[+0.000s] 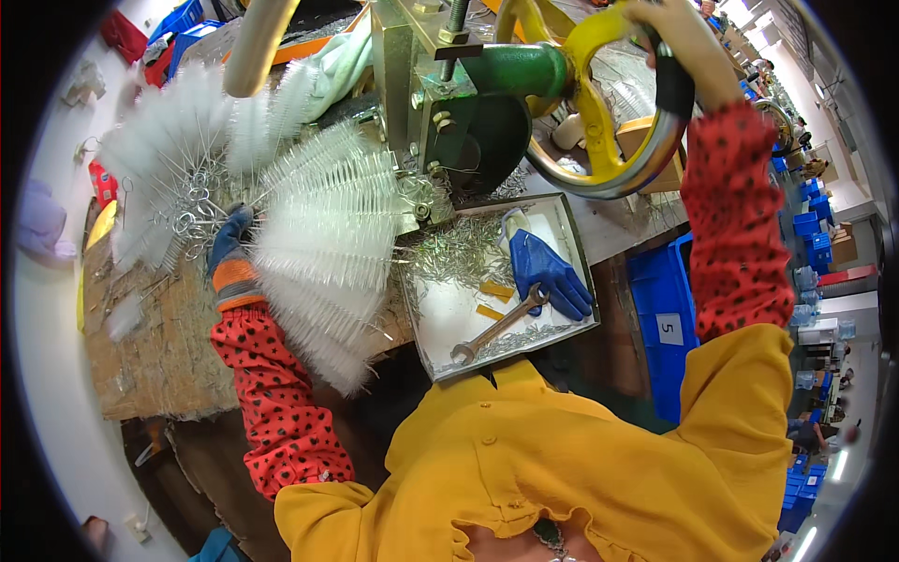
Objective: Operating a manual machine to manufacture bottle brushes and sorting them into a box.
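Observation:
My left hand, in a blue and orange glove, reaches into a pile of white bottle brushes with twisted wire handles, and touches their wire ends. Whether it grips one is hidden by the bristles. My right hand is closed on the rim of a yellow handwheel at the top. The wheel belongs to a green and brass-coloured machine on the workbench. Both sleeves are red with black dots.
A white tray below the machine holds metal wire scraps, a wrench, a spare blue glove and small yellow pieces. Blue crates stand at the right. More blue bins and other workers show far right.

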Motion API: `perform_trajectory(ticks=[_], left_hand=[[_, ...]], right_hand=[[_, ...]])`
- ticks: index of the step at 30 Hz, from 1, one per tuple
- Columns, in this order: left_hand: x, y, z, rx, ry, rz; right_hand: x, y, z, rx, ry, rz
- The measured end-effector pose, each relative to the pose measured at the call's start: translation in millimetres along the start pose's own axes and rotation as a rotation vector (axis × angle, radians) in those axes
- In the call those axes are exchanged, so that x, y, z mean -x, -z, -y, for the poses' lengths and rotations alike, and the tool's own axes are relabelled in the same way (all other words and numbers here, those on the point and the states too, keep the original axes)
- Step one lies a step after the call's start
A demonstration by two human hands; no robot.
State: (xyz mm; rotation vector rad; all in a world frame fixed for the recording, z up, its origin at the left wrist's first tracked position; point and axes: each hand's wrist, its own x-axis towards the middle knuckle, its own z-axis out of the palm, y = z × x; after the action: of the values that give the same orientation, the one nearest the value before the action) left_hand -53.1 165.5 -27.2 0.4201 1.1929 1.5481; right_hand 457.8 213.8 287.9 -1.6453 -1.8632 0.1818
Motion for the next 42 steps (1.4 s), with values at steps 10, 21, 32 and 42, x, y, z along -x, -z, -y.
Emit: perform_trajectory(ticks=[10,21,32,42], left_hand=[[-10.0,21.5,6.0,-0.039,0.004,0.072],[-3.4,17.8,0.2,0.046,0.286,0.381],[-15.2,36.4,2.5,-0.033,0.17,0.384],[6.0,13.8,0.5,0.063,0.175,0.325]], right_hand=[[-57.4,11.4,1.4,0.2,0.557,0.456],[154.2,-125.2,-32.5,-0.662,0.059,-0.675],[79.5,-40.3,-29.1,-0.311,0.077,-0.245],[154.1,-139.8,-41.9,-0.675,0.113,-0.694]])
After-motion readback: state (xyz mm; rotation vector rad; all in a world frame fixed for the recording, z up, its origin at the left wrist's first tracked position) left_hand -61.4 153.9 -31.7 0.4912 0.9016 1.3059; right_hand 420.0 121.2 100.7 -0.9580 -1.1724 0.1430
